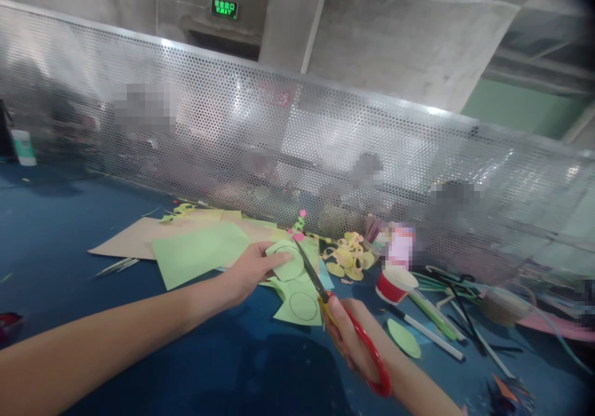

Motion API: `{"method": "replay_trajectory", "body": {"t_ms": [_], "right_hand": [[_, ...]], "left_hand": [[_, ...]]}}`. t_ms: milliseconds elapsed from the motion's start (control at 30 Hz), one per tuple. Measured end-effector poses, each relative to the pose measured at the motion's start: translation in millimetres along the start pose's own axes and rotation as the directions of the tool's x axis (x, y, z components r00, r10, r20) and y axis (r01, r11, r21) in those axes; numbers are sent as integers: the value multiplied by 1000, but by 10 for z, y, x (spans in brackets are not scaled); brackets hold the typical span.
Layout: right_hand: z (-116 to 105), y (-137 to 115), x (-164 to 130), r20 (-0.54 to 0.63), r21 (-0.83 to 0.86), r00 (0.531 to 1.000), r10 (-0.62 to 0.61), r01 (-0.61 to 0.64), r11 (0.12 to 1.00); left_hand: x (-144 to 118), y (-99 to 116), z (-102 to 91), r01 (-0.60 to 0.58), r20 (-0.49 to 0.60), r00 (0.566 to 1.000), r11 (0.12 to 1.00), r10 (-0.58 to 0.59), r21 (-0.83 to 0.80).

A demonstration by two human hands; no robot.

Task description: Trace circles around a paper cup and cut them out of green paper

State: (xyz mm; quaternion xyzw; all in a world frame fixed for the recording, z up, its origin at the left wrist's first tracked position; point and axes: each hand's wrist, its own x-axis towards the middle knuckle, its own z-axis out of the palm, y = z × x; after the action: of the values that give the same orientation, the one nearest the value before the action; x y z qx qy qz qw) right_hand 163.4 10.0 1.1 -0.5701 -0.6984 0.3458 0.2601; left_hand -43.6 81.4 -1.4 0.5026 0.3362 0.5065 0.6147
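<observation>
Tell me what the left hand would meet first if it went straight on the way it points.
Past the paper it holds, the left hand would probably meet the scissors in the right hand first; exact depth is unclear.

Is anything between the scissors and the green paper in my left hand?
Nothing visible: the scissors in the right hand are right by the edge of the green paper. The thumb of the left hand lies on it, near the scissors but not between.
</observation>
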Motion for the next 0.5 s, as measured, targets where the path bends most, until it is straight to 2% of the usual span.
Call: {"method": "replay_trajectory", "body": {"t_ms": [200,500], "right_hand": [[0,-33,-4,-15,14,998,57,-56,998],[0,-47,-3,23,52,999,40,-41,998]], "left_hand": [[2,8,-3,-4,-8,1000,1000,4,-28],[-11,41,7,7,-11,1000,999,-8,-45]]}}
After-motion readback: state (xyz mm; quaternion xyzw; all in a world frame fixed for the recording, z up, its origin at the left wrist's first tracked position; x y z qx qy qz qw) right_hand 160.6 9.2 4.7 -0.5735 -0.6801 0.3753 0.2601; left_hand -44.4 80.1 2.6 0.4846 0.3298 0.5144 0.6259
